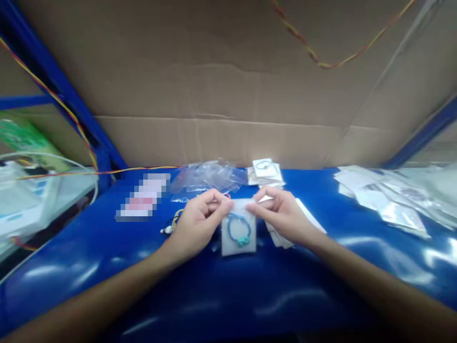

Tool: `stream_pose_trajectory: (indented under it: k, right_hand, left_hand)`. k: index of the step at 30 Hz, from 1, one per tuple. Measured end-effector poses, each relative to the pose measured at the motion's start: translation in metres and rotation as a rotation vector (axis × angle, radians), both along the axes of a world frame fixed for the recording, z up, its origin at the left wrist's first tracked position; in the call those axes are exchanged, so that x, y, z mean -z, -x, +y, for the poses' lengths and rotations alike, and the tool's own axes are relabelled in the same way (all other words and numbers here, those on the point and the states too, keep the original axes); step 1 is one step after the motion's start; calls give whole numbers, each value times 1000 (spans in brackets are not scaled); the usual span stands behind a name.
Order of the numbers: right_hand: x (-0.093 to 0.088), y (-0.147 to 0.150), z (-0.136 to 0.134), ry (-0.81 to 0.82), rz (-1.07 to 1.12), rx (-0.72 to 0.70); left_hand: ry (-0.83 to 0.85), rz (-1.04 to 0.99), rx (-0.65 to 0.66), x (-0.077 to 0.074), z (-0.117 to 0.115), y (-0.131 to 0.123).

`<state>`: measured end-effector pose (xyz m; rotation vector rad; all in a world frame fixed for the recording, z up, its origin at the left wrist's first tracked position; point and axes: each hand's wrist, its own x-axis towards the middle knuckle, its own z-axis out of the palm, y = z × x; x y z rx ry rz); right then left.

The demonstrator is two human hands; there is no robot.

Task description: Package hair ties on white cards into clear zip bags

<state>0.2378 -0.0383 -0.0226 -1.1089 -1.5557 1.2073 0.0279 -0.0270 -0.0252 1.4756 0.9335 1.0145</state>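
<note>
Creased brown cardboard wall fills the upper frame above a glossy blue tabletop. Flat, shiny packets heap at right, cut off by the edge; crumpled clear bags lie at centre back, their contents indistinct. At frame centre, left hand and right hand each pinch an upper corner of a square white card carrying a looped blue bracelet.

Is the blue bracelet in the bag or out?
In, it seems: the bracelet lies within the bag; left hand and right hand pinch its top.
</note>
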Motion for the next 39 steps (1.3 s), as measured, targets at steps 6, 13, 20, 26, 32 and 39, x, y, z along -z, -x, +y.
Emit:
stream_pose_trajectory:
  k: [6, 13, 20, 26, 32, 39]
  right_hand:
    - [-4, -2, 1, 6, 9, 26]
    - [-8, -11, 5, 8, -29, -177]
    - [-10, -19, 13, -37, -38, -19]
    - [-3, -47, 43, -344, -42, 300]
    - [-2, -88, 82, -538, -250, 480]
    - [4, -101, 105, -603, -497, 366]
  left_hand:
    - [-33, 54, -49, -2, -4, 1]
    - [-121, 82, -135, -12, 9, -2]
    - [-369, 258, -191, -14, 16, -1]
    - [-933, 727, -167, -6, 13, 14]
    - [-1227, 906, -12, -8, 8, 10]
    - [-1178, 933, 58, -13, 10, 16]
